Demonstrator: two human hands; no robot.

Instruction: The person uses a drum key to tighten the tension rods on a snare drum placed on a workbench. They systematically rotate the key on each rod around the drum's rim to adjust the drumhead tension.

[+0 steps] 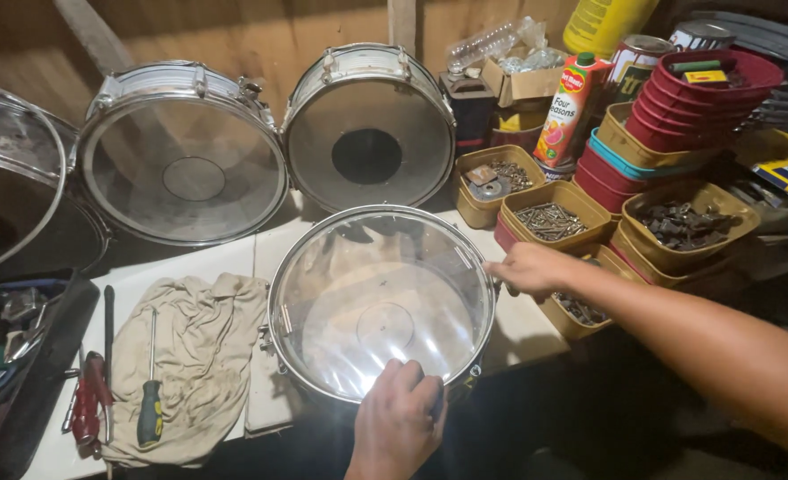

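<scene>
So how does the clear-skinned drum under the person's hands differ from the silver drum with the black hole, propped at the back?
The clear-skinned drum lies flat on the white table, while the silver drum with the black hole stands on its side against the wooden wall. The flat drum's skin is see-through; the propped one's is greyish with a dark round opening. Both hands touch the flat drum only. Both have shiny metal rims.

1. a drum (382, 302) lies flat on the table (189, 267), head up, at the near edge.
2. the left hand (398, 422) rests on its near rim, the right hand (527, 267) on its right rim.
3. behind it three more drums stand on edge (leaning back against the wall): (367, 129), (183, 156), (12, 178).
4. left of it lies a cloth (194, 356) with a screwdriver (150, 404) on it; pliers (87, 409) lie further left.
5. right of it sit trays of screws (554, 220).
</scene>
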